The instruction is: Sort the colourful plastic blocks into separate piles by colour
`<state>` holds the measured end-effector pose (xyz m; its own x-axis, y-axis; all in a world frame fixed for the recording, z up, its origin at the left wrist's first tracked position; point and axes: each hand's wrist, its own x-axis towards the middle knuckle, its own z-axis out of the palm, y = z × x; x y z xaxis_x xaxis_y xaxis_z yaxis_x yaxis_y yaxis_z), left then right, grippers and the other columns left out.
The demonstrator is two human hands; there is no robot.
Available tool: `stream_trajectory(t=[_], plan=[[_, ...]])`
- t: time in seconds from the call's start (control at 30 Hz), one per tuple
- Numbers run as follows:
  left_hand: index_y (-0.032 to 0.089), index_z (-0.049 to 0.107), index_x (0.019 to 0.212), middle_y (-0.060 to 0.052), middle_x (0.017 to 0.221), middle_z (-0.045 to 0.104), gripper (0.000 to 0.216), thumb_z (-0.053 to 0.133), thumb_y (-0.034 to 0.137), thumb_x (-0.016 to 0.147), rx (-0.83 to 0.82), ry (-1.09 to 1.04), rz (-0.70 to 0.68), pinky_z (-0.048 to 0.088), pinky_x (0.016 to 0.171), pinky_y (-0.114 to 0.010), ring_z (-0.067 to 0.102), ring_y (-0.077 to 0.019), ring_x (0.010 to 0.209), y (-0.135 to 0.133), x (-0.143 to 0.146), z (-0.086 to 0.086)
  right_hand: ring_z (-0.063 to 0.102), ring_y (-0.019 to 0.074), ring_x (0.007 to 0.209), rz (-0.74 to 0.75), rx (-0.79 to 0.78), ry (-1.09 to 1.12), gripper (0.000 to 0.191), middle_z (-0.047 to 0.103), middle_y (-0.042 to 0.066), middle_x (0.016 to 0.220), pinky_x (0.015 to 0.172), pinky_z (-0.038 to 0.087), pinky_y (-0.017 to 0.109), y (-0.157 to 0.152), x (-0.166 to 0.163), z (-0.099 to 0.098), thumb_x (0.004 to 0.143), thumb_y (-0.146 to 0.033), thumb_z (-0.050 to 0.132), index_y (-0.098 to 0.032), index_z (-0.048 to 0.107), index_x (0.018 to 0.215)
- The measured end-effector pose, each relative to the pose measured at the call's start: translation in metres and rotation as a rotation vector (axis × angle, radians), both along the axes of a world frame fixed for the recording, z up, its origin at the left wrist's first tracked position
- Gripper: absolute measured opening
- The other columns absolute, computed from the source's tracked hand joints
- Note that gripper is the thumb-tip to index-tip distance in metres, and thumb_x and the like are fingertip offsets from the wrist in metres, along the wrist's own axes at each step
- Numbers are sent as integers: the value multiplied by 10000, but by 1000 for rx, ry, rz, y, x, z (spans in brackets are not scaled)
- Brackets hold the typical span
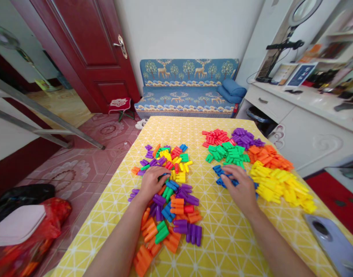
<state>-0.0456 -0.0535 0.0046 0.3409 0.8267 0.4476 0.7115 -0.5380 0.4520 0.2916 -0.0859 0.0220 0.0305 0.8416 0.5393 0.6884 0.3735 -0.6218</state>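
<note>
From my end, colour sorting looks in hand: the left hand [154, 180] curls narrow over mixed plastic blocks [177, 205], its grip I cannot tell; the right hand [239, 185] parts thumb from fingers at blue blocks [218, 170]. Next calls for single-colour picking, I judge; the red plastic bag's contents look blurred

My left hand [153, 181] curls over a loose, mixed-colour heap of ribbed plastic blocks [167, 193], and my right hand [238, 184] is spread over a small blue plastic pile [218, 170] (whether either has a firm grip, I can't tell). Around the latter lie a green pile [230, 152], red pile [215, 137], purple pile [245, 138], orange pile [270, 157] and yellow pile [280, 182] of plastic blocks, all on my yellow tablecloth with white triangle lines [217, 238].
</note>
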Motion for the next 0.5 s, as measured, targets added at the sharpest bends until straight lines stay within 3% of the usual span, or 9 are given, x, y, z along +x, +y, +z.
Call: stream_trajectory(t=[0.1,0.23,0.4,0.5], plan=[[243,728,939,-48,940,754,160,594,300,873,-22,-21,19,512,839,-367,685,-216,902,-1,1,0,576,228,1063,168,-131,23,272,572,97,1172,836,526,386,15,-59,-18,826,-268,568,-221,620,1089],[232,721,971,-53,962,749,176,596,310,874,-77,-49,29,509,858,-375,680,-224,922,-3,4,6,536,246,1129,159,-172,45,379,538,116,1195,975,461,445,33,-105,-36,787,-201,564,-193,567,1166],[212,684,1079,-72,1079,714,247,528,314,917,-173,-125,-88,501,913,-351,651,-213,1023,1,6,32,518,257,1146,123,-135,65,331,557,119,1171,1005,427,451,37,-114,-44,807,-185,524,-180,576,1133],[211,664,1131,-78,1129,692,277,588,265,871,-152,-55,-26,476,963,-379,627,-233,1074,19,3,43,559,235,1067,133,-137,127,288,583,98,1102,962,457,418,36,-111,-45,812,-180,515,-189,587,1091]])
